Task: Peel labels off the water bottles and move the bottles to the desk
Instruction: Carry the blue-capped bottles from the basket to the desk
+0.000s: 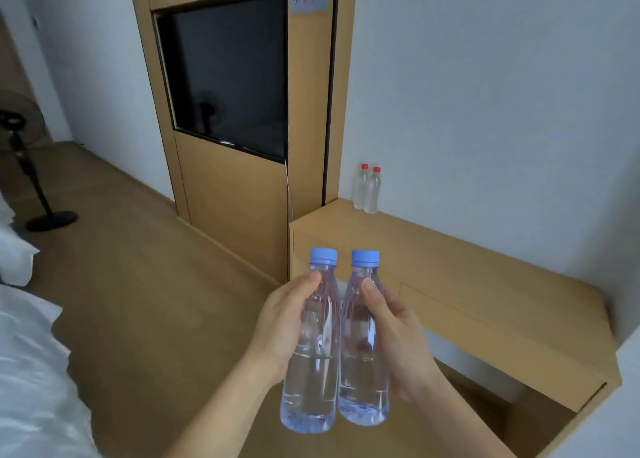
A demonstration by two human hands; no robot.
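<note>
View from the head, read left to right. At the left edge lies white bedding (27,353), and behind it a standing fan (33,166) rests on the wood floor. In the centre is a tall wooden cabinet (221,194) holding a dark screen (228,76).

In the foreground the left hand (284,322) is wrapped round the left bottle (311,388), thumb on its shoulder and fingers curled behind. The right hand (401,340) grips the right bottle (363,388) in the same way. Both bottles are clear, blue-capped and nearly upright, hold water, and touch or almost touch along their sides. No label shows on either. They are held in the air just short of the near end of the desk (467,277). At the desk's far corner, against the wall, stand two red-capped bottles (366,189), just beside each other and also bare of labels.

Step in hand, by judgement: peeling appears done for this pair, and the carry to the desk is the present step. The next move calls for bringing both bottles forward and to the right over the desk top. They should be lowered until their bases sit flat, and only then should the fingers loosen. Set down together, they need a little room so that neither tips the other.
</note>
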